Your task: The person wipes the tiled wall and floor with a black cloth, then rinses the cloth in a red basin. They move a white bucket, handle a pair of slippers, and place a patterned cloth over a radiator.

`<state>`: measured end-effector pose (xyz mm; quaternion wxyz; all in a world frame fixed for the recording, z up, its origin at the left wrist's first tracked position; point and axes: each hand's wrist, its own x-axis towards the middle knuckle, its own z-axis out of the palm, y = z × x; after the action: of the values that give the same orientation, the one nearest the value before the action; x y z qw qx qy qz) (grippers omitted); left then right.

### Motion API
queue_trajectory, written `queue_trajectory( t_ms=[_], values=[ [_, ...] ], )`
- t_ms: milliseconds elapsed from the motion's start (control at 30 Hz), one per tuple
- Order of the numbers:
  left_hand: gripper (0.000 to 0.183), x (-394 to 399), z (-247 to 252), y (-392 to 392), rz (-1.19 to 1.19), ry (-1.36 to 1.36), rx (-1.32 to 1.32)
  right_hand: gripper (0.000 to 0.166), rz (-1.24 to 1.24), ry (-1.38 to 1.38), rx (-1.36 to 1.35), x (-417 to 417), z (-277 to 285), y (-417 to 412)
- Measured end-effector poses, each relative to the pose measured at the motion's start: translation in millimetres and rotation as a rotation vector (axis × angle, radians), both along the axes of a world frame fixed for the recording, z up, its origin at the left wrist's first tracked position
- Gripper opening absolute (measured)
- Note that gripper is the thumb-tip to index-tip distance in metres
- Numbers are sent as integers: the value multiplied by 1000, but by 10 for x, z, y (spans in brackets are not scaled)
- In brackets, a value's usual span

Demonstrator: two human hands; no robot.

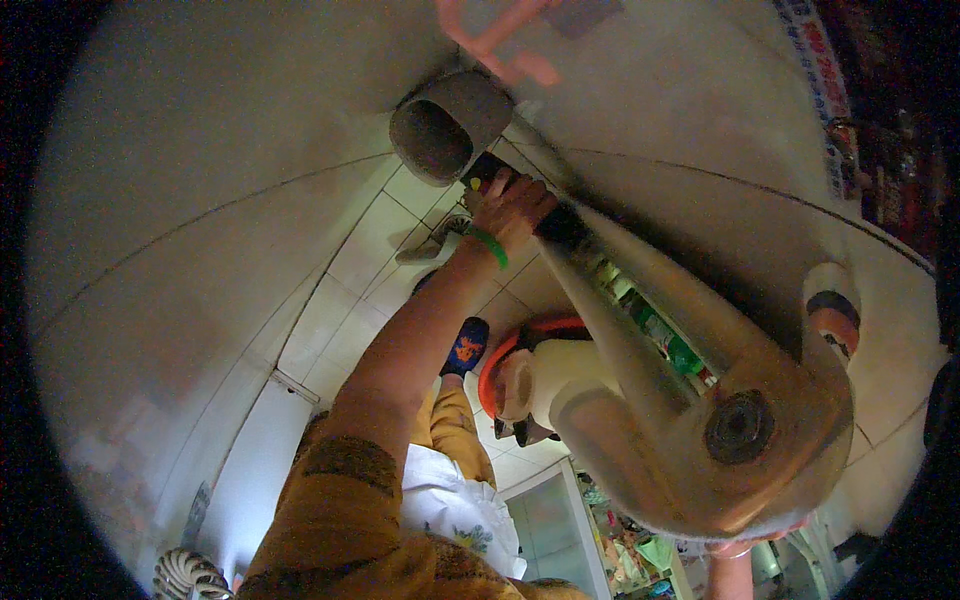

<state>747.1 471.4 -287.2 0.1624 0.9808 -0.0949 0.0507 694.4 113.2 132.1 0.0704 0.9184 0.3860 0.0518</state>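
My left hand (514, 202), with a green band at its wrist, is closed around the dark end of a large beige-brown object (652, 465) in the middle. Two long leg-like parts run from that end to a bulky rounded body with a dark round spot. What the object is cannot be told. At the bottom right, my right hand (757, 541) holds the body's lower edge; its palm and most fingers are hidden. A rounded grey-brown container (431, 139) stands just beyond my left hand.
Pale tiled walls meet at a corner. Pink tubing (495, 45) is at the top. A red-orange rim (491, 375) lies beside my dark blue shoe (466, 345). Crowded shelves (630, 547) are at the bottom, near a framed panel (555, 525). A brush-like item (424, 251) lies on the floor.
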Motion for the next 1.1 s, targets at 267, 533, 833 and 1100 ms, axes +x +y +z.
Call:
queue_trajectory(
  t_ms=[267, 533, 833, 1100],
  values=[
    [55, -225, -209, -3, 179, 182, -49, 70, -215, 60, 158, -29, -33, 269],
    [61, -725, -405, 464, 610, 311, -428, 38, 607, -388, 539, 17, -153, 664],
    [82, -1739, 605, 845, 684, 608, -1535, 41, -243, 904, 527, -511, -1399, 2402],
    [84, -2225, 891, 593, 705, 639, -1745, 75, -102, 1290, 747, -24, -1472, 2384]
  ],
)
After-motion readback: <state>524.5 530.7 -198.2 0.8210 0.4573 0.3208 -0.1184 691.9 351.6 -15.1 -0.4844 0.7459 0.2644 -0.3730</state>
